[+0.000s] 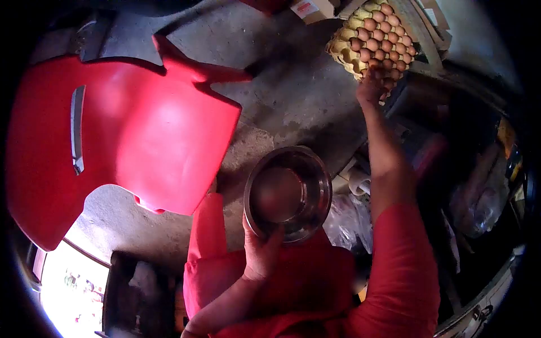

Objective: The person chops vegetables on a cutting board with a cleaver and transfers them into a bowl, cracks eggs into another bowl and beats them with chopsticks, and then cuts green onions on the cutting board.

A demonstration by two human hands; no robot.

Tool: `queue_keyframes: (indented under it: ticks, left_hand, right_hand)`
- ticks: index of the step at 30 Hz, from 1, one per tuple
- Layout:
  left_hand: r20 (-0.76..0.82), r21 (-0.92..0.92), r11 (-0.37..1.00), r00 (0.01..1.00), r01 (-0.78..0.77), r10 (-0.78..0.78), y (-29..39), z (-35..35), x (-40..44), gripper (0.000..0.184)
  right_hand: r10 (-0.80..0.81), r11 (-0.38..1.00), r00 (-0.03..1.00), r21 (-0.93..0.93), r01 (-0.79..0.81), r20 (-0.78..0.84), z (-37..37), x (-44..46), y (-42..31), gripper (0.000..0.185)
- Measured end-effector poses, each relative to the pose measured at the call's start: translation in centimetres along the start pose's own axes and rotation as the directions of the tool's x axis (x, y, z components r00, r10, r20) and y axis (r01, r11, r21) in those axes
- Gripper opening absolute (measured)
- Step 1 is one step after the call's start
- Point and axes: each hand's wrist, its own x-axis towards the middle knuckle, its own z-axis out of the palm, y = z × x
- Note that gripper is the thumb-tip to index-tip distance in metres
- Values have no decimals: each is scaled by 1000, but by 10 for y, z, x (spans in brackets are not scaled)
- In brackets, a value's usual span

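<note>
My left hand [262,250] grips the near rim of a round metal bowl [301,225], thumb over the edge, above my lap. No contents can be made out in the bowl. My right hand [369,88] reaches far forward to the near edge of a tray stack [350,56] full of brown eggs [378,35]. Its fingers are bent down at the eggs; whether they hold one is too dark to tell. The far left side of the top tray has bare cups.
A red plastic chair [163,141] lies at the left on the grey floor [236,34]. Clear plastic bags [349,222] are right of the bowl. Dark clutter fills the right side, and a cardboard box [315,8] stands beside the egg trays.
</note>
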Motion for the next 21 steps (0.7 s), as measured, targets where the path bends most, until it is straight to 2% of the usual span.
queue_keyframes:
  ticks: [3,5,7,9,10,11,12,13,14,15,19,21]
  left_hand:
    - [-22,13,998,998,61,-61,-6,9,4,70]
    - [-32,31,996,997,78,-77,-9,14,6,71]
    - [-33,53,995,996,80,-78,-10,18,8,71]
    - [-17,20,996,996,84,-84,-14,21,11,70]
    - [-9,4,996,996,85,-85,-15,23,13,70]
    - [-14,-4,996,995,94,-94,-15,24,14,70]
    - [-21,-13,995,994,103,-104,-13,26,14,69]
    - [-25,-25,993,993,113,-113,-12,29,14,69]
    - [-27,-55,989,990,140,-142,-10,30,16,69]
    - [-26,-84,983,985,165,-168,-8,31,20,69]
    - [-73,-108,982,983,158,-166,-13,28,25,68]
    - [-83,-36,988,985,147,-150,-18,26,25,68]
  right_hand:
    - [-12,997,982,82,-4,188,-17,5,3,64]
    - [-133,991,991,22,134,-11,19,13,21,58]
    - [-215,969,972,101,224,-96,25,18,26,54]
    - [-252,910,965,320,263,-76,25,23,40,51]
    - [-157,782,980,590,201,-126,34,21,48,48]
    - [-50,572,989,808,145,-142,47,16,57,45]
    - [56,301,991,948,100,-122,55,14,65,43]
    - [78,-50,993,995,-89,93,43,7,78,39]
    - [29,-390,954,882,-264,298,25,-7,99,36]
    - [-85,-669,883,631,-394,462,9,-12,112,33]
    - [-72,-549,767,616,-565,638,-3,10,126,34]
    - [-51,-487,691,586,-648,721,-1,17,136,35]
